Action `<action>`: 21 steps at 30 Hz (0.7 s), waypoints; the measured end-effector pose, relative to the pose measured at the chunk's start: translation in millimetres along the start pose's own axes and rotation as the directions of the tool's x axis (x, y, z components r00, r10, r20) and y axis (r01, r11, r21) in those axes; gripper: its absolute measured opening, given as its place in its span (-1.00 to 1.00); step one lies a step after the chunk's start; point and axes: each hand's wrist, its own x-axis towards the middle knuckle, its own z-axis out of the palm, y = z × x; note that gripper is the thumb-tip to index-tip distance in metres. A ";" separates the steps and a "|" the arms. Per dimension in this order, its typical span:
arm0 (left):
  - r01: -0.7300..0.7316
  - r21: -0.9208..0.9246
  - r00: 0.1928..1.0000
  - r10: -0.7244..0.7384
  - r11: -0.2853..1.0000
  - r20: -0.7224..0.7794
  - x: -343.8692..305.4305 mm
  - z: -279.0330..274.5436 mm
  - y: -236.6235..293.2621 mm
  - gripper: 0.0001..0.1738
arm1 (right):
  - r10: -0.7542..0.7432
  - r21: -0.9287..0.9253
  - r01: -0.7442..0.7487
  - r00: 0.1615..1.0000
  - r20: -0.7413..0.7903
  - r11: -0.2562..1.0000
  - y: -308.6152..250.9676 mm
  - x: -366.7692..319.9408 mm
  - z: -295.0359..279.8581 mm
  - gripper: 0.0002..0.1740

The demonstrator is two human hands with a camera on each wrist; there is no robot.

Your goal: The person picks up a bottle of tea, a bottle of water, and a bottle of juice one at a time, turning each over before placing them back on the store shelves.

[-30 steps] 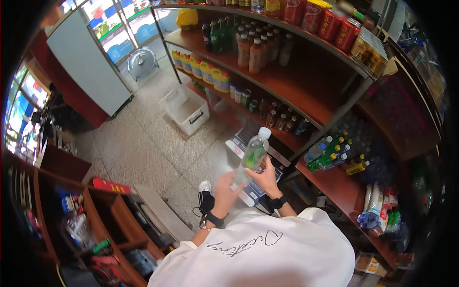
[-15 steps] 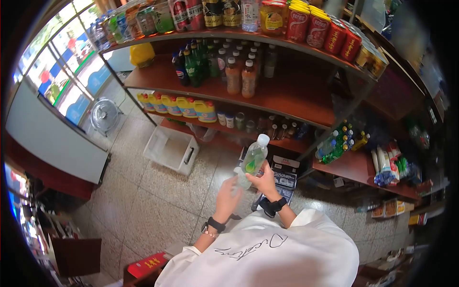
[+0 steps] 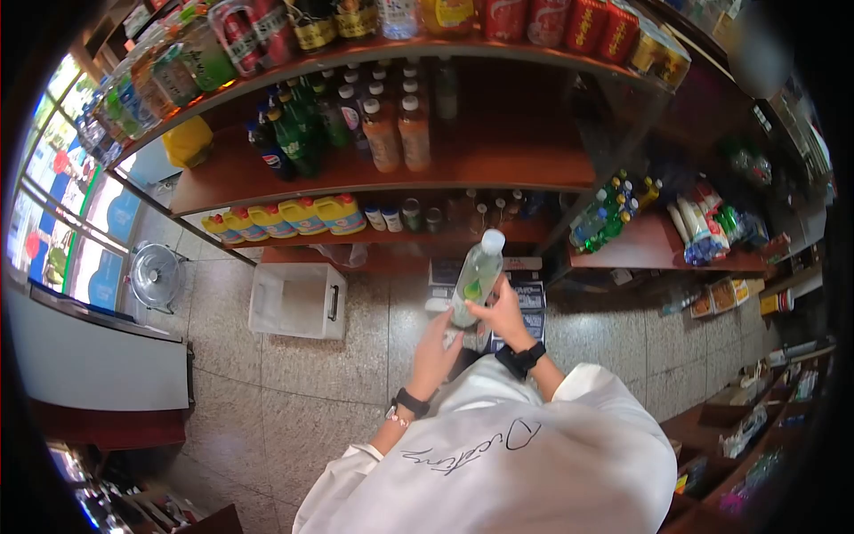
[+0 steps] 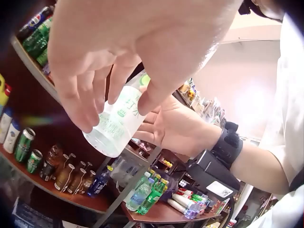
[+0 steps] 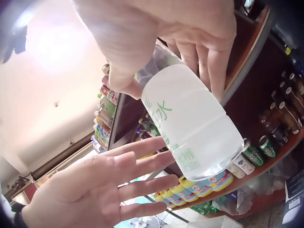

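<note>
A clear plastic bottle [image 3: 480, 276] with a white cap and a pale label with green print is held tilted in front of the white shirt. My right hand [image 3: 507, 320] grips it around the upper part, thumb on one side and fingers on the other, as the right wrist view shows. Beside the bottle's lower end is my left hand [image 3: 433, 358]. In the right wrist view that left hand [image 5: 102, 185] has its fingers extended, the fingertips right at the label. The label [image 5: 190, 123] faces the right wrist camera.
Ahead stands a shelf rack [image 3: 498, 169] with drinks bottles, cans and yellow jugs [image 3: 298, 216]. A white plastic bin [image 3: 298, 303] and stacked boxes [image 3: 532, 294] sit on the floor before it. More bottles [image 3: 605, 218] stand on a right-hand shelf; a fan [image 3: 157, 276] is at left.
The view has swung right, so the rack now lies squarely ahead and the bin and fan are further left. The right hand keeps its grip on the bottle; the left stays by its lower end.
</note>
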 end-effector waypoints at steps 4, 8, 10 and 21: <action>-0.045 0.008 0.996 0.044 0.999 0.083 32.1 -2.5 -1.2 -0.36 | 0.021 0.009 -0.021 0.999 -0.025 1.000 -10.1 38.8 -5.5 -0.21; -0.085 -0.026 0.991 0.087 0.996 0.106 81.8 -3.1 -0.8 -0.32 | -0.092 -0.061 0.090 0.995 -0.036 0.994 -18.8 94.5 -13.8 -0.20; -0.092 -0.076 0.986 0.101 0.993 0.136 109.9 -5.7 3.7 -0.31 | -0.079 -0.060 0.079 0.997 0.000 0.995 -12.6 128.1 -20.0 -0.20; 0.012 -0.375 0.981 0.062 0.927 0.185 309.8 34.1 -26.5 -0.22 | -0.152 -0.185 0.167 0.984 0.097 0.968 12.1 306.1 -46.7 -0.15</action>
